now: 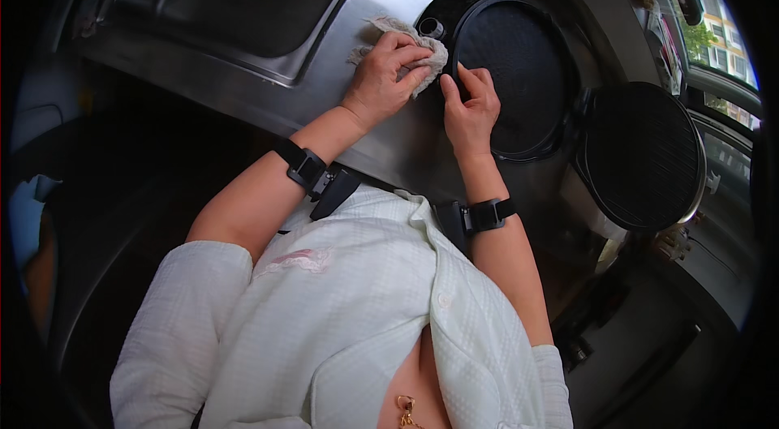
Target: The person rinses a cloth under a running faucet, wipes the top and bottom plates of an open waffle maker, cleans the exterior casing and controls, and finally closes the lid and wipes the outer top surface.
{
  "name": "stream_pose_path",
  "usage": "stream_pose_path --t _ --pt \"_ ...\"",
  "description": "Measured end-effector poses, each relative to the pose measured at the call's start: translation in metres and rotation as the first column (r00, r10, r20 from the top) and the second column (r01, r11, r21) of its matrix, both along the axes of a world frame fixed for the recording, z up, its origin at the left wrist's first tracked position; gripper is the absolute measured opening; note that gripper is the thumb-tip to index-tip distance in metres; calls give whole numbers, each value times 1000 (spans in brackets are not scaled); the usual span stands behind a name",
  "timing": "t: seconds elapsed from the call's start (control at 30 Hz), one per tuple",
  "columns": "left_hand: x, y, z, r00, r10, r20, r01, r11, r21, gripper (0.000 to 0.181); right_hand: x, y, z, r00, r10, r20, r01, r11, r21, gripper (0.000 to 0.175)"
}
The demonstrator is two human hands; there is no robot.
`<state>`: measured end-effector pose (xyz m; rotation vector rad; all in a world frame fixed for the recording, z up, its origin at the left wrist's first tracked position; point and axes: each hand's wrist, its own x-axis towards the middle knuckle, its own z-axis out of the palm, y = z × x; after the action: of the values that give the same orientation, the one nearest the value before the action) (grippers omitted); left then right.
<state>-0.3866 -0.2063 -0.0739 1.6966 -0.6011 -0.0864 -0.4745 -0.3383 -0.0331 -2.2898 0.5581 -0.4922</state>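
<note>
My left hand (392,73) holds a crumpled, light grey-beige cloth (435,58) against the front of a black electric griddle (517,76), just below its round knob (431,27). The griddle has a round, dark cooking plate, and its hinged lid (642,155) lies folded back to the right, ribbed inner face showing. My right hand (471,100) is at the near left edge of the plate, its thumb outside the rim and its index finger over it, pinching the rim. Part of the cloth is hidden under my left fingers.
The griddle stands on a stainless steel counter (377,119). A steel sink basin (243,15) with a raised edge lies at the upper left. A window (718,33) is at the upper right, with several small items near its sill. Dark objects lie at the lower right.
</note>
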Motion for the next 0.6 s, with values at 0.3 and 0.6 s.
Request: stream_pose_path --t 0.3,0.6 --pt "7 30 3 799 -325 505 154 923 352 11 -1 1 0 1000 -16 -22 16 1000 10 28" --pt "1 15 24 953 -170 252 137 980 144 19 -1 -2 -4 1000 10 6 -9 1000 -23 28"
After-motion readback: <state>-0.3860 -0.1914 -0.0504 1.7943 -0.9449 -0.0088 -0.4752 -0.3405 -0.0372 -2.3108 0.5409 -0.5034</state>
